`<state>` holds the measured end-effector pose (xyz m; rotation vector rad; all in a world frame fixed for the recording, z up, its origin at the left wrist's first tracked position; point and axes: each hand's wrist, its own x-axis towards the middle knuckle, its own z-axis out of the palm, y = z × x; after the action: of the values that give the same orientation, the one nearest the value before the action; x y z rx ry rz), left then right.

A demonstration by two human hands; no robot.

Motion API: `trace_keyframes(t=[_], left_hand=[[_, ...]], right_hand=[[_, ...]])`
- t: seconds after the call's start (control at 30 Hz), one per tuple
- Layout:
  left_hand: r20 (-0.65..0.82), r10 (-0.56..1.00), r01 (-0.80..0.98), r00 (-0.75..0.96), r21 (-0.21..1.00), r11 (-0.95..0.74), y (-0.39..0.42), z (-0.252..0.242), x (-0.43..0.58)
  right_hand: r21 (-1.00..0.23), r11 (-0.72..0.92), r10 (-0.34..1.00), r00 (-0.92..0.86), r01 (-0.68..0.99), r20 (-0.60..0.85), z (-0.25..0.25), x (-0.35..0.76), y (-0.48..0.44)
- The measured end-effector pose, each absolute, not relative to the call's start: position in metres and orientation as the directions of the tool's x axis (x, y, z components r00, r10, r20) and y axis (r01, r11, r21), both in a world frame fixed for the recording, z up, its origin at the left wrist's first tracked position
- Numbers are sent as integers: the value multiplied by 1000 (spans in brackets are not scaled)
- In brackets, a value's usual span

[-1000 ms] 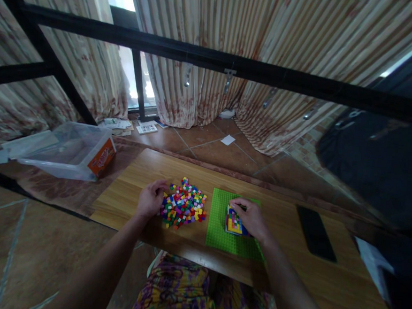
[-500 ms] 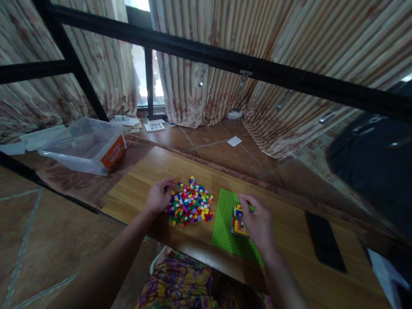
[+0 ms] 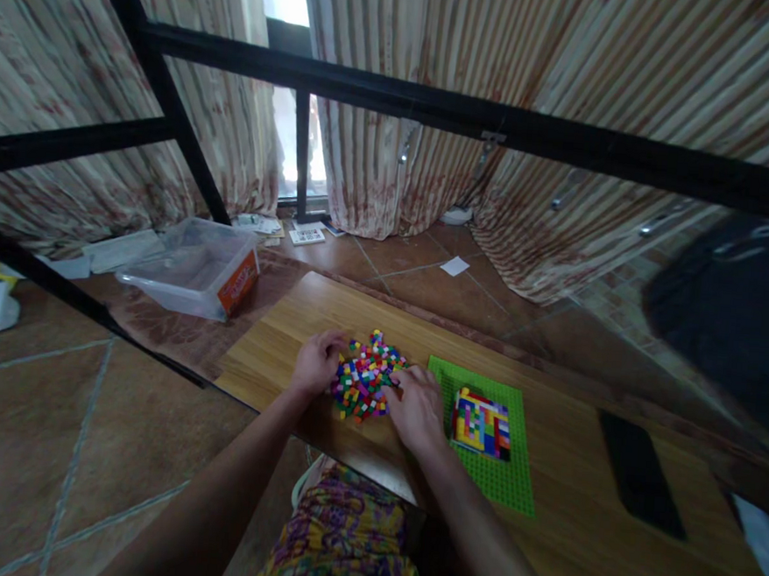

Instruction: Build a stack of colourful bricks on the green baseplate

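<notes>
Wood-grain tabletop [image 3: 275,350]; clock centred on the toy-brick pile [image 3: 367,367]. Left hand [image 3: 315,364] at 9 o'clock, fingers loosely curled at the pile's edge; right hand [image 3: 419,406] near 4, thumb and fingers at the bricks. Cannot tell whether either grasps one. Judgement: pinch a single brick by its sides, neighbours undisturbed. Farther out, between 3 and 4: brick slab [image 3: 482,424] on green studded baseplate [image 3: 497,487]. Clear plastic bin [image 3: 188,265] toward 10.

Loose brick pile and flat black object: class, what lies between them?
In the head view: the right hand, then the green baseplate bearing the coloured brick block, then wooden tabletop.
</notes>
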<state>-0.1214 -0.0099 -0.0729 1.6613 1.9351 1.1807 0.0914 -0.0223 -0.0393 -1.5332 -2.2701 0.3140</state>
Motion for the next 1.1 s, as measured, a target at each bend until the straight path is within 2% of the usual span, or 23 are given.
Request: trace_keyframes(t=[0.13, 0.27, 0.37, 0.5, 0.77, 0.97, 1.1], left_hand=[[262, 928, 650, -264, 759, -29, -10, -73, -121], [260, 928, 650, -268, 760, -25, -9, -72, -121], [253, 933, 644, -257, 764, -30, -9, -71, -122], [252, 931, 655, -265, 755, -18, -10, -70, -122], [229, 935, 648, -270, 761, 1, -8, -74, -124], [238, 938, 667, -253, 745, -9, -7, -73, -127], [245, 935, 665, -256, 747, -14, -6, -73, -127]], right_hand=[[-423, 395, 918, -330, 816, 220, -43, 88, -23], [-619, 357, 934, -250, 699, 256, -33, 96, -28], [-774, 290, 957, -177, 563, 231, -21, 110, -36], [-867, 173, 984, -57, 467, 166, -14, 136, -50], [-878, 63, 989, 91, 475, 120, -21, 194, -59], [-744, 1, 978, 155, 668, 140, -12, 215, -44], [-713, 12, 981, 129, 701, 143, -13, 217, -34]])
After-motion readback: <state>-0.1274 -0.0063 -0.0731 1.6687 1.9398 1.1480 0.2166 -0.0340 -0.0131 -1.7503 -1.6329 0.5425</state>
